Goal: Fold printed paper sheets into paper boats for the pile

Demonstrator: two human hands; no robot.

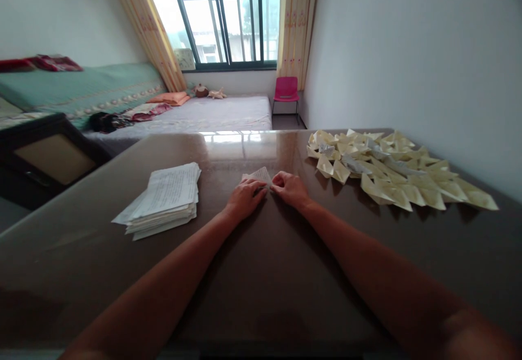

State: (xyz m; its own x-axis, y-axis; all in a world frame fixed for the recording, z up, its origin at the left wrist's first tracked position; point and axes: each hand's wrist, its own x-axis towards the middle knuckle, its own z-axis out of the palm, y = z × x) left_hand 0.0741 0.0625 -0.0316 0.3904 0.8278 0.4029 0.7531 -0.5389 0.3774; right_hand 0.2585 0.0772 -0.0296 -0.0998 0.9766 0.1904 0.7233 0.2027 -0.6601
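A small folded sheet of printed paper [261,174] lies on the brown table between my hands, its peak pointing away from me. My left hand [246,192] rests over its left side, fingers pressing it against the tabletop. At the right edge, my right hand [290,187] pinches the paper between thumb and curled fingers. The paper's near part is hidden by my fingers. To the left is a stack of printed sheets [169,191], slightly fanned. On the right side lies a spread of folded paper boats [391,169], mostly cream with a few whiter ones.
The glossy brown table [253,273] reaches the wall [408,50] on the right. A dark cabinet [53,159] stands at the left. Beyond the table are a bed [228,112], a pink chair [286,89] and a window [228,17] with curtains.
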